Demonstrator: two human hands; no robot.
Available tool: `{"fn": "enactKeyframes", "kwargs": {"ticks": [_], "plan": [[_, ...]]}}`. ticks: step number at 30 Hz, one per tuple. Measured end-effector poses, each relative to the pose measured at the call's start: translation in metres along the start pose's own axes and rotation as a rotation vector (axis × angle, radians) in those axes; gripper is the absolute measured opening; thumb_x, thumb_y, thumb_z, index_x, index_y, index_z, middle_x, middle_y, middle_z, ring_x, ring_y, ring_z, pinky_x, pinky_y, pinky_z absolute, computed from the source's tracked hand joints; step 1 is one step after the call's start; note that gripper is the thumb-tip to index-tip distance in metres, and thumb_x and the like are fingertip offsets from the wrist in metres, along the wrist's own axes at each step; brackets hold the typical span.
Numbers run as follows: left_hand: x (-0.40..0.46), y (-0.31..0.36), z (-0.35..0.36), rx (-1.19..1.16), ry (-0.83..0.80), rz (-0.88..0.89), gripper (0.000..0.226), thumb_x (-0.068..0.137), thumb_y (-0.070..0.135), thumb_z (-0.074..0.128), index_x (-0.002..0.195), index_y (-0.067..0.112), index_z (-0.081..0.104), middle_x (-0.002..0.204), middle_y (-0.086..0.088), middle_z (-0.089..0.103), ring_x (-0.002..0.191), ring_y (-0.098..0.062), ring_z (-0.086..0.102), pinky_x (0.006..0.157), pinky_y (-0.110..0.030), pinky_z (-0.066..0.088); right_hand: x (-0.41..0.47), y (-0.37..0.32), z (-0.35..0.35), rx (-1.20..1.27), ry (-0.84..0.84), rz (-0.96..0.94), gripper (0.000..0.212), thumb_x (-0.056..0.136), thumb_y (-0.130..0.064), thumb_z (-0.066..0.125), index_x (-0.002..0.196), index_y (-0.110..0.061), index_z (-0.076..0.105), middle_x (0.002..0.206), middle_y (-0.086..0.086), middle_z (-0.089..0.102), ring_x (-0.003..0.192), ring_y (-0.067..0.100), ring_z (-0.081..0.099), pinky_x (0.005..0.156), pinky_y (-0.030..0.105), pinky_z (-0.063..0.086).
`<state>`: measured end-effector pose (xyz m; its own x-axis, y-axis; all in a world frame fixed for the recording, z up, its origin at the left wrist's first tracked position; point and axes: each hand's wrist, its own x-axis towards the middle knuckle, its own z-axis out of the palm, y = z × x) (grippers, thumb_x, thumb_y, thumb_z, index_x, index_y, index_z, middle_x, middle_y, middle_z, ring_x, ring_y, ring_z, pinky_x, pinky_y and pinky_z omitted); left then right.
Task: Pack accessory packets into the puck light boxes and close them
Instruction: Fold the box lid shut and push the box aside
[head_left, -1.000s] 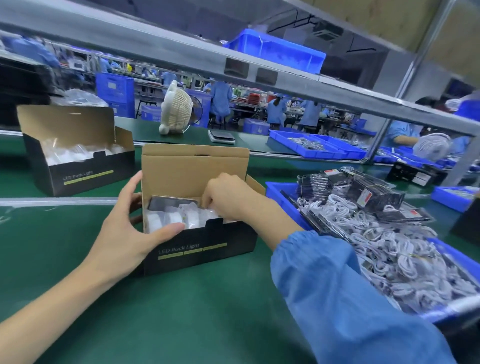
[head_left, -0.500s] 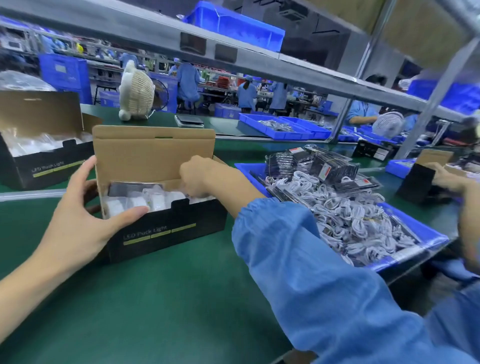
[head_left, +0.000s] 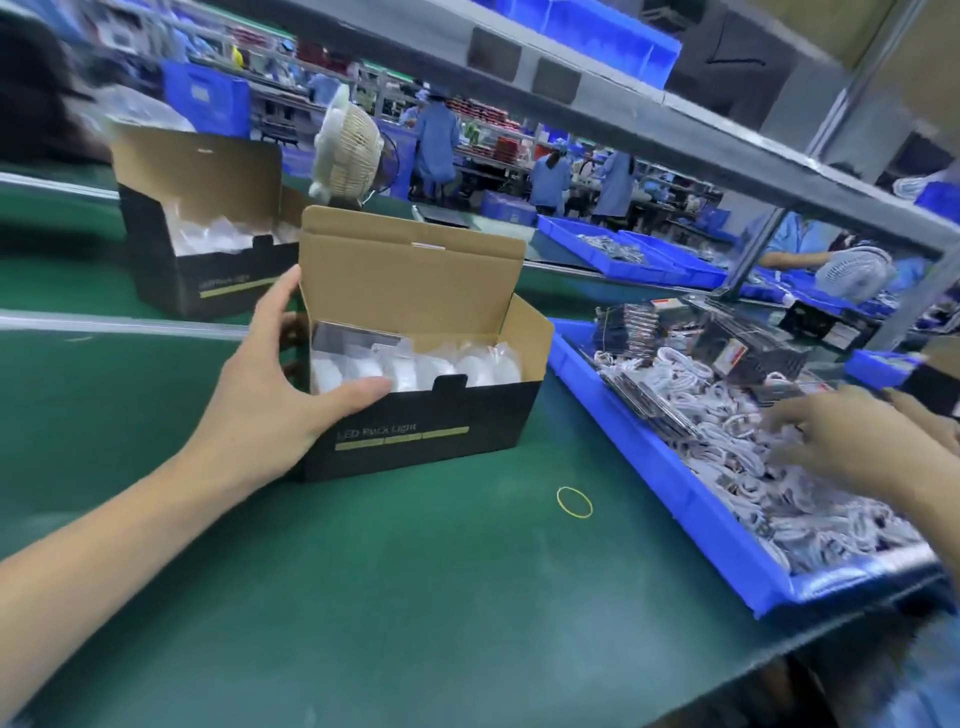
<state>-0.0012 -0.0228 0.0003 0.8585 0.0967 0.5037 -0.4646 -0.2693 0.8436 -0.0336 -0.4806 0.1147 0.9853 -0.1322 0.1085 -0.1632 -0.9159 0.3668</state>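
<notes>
In the head view, a black cardboard puck light box with a brown inside and yellow stripe on its front stands on the green work surface, its lid flap raised upright at the back. White plastic-wrapped puck lights fill the box in a row, and a dark flat packet sits at the back left corner of the box, above the lights.

The left hand grasps the left end of the box: the thumb lies over the front top edge, and the fingers wrap around the back of that end.

Right of the box, just beside it, lies a shallow blue plastic tray heaped with coiled white cables in clear bags and, at its far end, dark accessory packets. The right hand hovers over the cables with fingers spread and relaxed, gripping nothing; motion blur hides whether the fingertips touch the bags.

In front of the box, toward the tray, a thin yellow rubber band lies flat on the green surface. Behind and left of the box stands a second open black puck light box, apart from it. Behind the box sits a cream wicker-fronted fan.
</notes>
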Motion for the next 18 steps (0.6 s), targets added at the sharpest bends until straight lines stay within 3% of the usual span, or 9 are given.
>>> {"fn": "enactKeyframes", "kwargs": {"ticks": [2, 4, 7, 9, 11, 14, 18], "plan": [[0.0, 0.0, 0.001, -0.011, -0.004, -0.006, 0.114, 0.053, 0.067, 0.086, 0.149, 0.057, 0.026, 0.134, 0.029, 0.058, 0.129, 0.0, 0.053, 0.113, -0.041, 0.042, 0.0, 0.011, -0.004, 0.213, 0.295, 0.014, 0.021, 0.076, -0.018, 0.074, 0.097, -0.021, 0.073, 0.062, -0.01, 0.057, 0.064, 0.021, 0.053, 0.065, 0.03, 0.041], [0.0, 0.001, 0.002, -0.016, -0.005, -0.01, 0.114, 0.054, 0.066, 0.089, 0.149, 0.057, 0.027, 0.127, 0.035, 0.059, 0.122, 0.009, 0.054, 0.106, -0.03, 0.043, 0.0, 0.008, -0.016, 0.561, 0.488, -0.005, 0.027, 0.073, -0.014, 0.078, 0.093, -0.029, 0.068, 0.072, -0.013, 0.063, 0.065, 0.021, 0.054, 0.063, 0.028, 0.041], [-0.001, 0.002, 0.002, -0.011, 0.001, -0.011, 0.112, 0.058, 0.061, 0.09, 0.151, 0.053, 0.028, 0.125, 0.034, 0.06, 0.117, 0.015, 0.053, 0.098, -0.02, 0.04, -0.003, -0.032, -0.044, 1.286, 0.434, -0.19, 0.04, 0.064, -0.022, 0.088, 0.097, -0.035, 0.068, 0.09, -0.006, 0.073, 0.071, 0.019, 0.06, 0.062, 0.025, 0.049], [-0.002, 0.004, 0.003, -0.017, 0.0, -0.014, 0.111, 0.056, 0.058, 0.086, 0.151, 0.053, 0.028, 0.126, 0.034, 0.059, 0.116, 0.018, 0.052, 0.096, -0.017, 0.039, -0.002, -0.066, -0.056, 1.533, 0.353, -0.326, 0.042, 0.052, -0.028, 0.089, 0.09, -0.027, 0.072, 0.077, -0.003, 0.072, 0.062, 0.012, 0.06, 0.053, 0.02, 0.049], [-0.003, 0.005, 0.003, -0.017, -0.003, -0.018, 0.112, 0.055, 0.059, 0.085, 0.151, 0.054, 0.028, 0.127, 0.035, 0.059, 0.116, 0.019, 0.052, 0.094, -0.015, 0.038, 0.003, -0.103, -0.067, 1.724, 0.276, -0.42, 0.042, 0.049, -0.025, 0.088, 0.086, -0.021, 0.07, 0.073, -0.004, 0.07, 0.063, 0.01, 0.06, 0.057, 0.017, 0.049], [-0.005, 0.007, 0.002, -0.031, -0.005, -0.039, 0.113, 0.055, 0.058, 0.086, 0.151, 0.056, 0.027, 0.131, 0.031, 0.059, 0.119, 0.015, 0.053, 0.097, -0.019, 0.04, 0.015, -0.151, -0.076, 1.736, 0.171, -0.501, 0.037, 0.058, -0.018, 0.089, 0.086, -0.019, 0.065, 0.078, -0.003, 0.07, 0.071, 0.014, 0.062, 0.065, 0.021, 0.049], [-0.007, 0.012, 0.003, -0.03, -0.009, -0.056, 0.112, 0.058, 0.058, 0.09, 0.151, 0.055, 0.026, 0.128, 0.04, 0.057, 0.121, 0.013, 0.053, 0.101, -0.023, 0.042, 0.026, -0.21, -0.08, 1.528, 0.148, -0.55, 0.029, 0.068, -0.019, 0.087, 0.08, -0.023, 0.061, 0.075, 0.001, 0.069, 0.058, 0.013, 0.059, 0.056, 0.026, 0.049]]}}
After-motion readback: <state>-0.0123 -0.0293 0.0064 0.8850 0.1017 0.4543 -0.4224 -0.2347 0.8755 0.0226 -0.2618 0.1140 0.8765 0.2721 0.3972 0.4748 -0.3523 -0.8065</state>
